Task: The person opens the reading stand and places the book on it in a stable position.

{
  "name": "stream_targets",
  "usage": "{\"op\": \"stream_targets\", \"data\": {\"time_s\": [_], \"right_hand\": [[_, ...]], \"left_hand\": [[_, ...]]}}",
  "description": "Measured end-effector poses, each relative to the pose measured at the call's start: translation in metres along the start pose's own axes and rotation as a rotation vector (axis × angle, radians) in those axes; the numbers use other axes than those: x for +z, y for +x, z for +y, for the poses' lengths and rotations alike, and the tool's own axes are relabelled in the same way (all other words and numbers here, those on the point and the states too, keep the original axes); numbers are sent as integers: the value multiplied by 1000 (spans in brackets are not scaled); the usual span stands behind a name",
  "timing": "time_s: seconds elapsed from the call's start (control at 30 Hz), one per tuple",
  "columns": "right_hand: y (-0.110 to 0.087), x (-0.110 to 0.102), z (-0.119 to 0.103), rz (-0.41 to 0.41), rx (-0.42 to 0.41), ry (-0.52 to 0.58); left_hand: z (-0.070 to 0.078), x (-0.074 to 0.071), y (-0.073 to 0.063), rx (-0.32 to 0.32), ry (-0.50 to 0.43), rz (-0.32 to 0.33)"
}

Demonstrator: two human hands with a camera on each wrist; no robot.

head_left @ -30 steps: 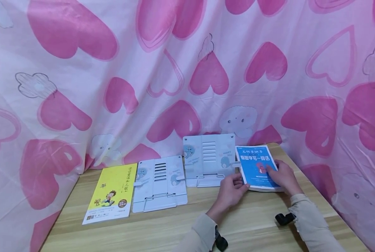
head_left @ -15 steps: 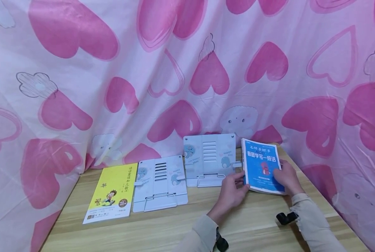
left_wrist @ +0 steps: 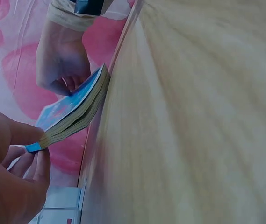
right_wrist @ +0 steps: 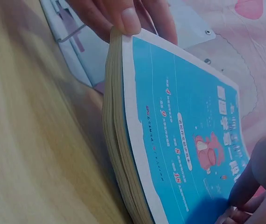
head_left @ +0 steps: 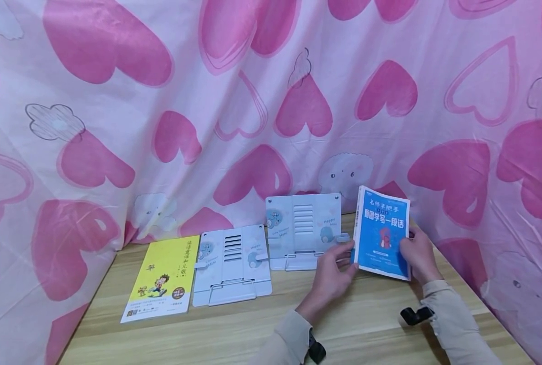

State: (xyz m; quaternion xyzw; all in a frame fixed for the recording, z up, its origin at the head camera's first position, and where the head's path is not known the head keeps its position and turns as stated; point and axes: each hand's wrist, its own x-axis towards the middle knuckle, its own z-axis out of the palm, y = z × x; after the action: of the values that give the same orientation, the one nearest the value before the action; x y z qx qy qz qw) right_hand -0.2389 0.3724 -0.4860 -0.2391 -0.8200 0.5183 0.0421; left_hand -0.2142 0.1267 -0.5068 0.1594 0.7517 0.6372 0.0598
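Observation:
A thick blue book with a white border is tilted up at the right of the table, its cover toward me. My left hand pinches its lower spine corner; in the left wrist view the thumb lies on one face and fingers curl under the other. On the opposite side my right hand grips the book's right edge, thumb on the cover. Page edges of the blue book show in the right wrist view. Whether its bottom edge touches the table cannot be told.
Left of the book stands a pale blue book stand, and a second, similar stand sits further left. A yellow book lies beside that one. A pink heart-patterned curtain hangs behind the wooden table.
The blue book has gone from lying nearly flat to tilted up, its top edge rising and shifting right. My right hand has moved slightly right with it; the left stays almost in place.

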Motion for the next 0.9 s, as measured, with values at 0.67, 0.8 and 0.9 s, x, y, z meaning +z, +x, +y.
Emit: {"op": "stream_targets", "data": {"time_s": [0.67,0.8,0.9], "right_hand": [[-25,11,-26,175,-217,126],[-31,12,-29,204,-322,83],[-34,13,-30,222,-377,62]], "left_hand": [[5,-19,-1,43,-24,144],[6,-25,-1,51,-28,152],[5,-30,-1,57,-31,157]]}}
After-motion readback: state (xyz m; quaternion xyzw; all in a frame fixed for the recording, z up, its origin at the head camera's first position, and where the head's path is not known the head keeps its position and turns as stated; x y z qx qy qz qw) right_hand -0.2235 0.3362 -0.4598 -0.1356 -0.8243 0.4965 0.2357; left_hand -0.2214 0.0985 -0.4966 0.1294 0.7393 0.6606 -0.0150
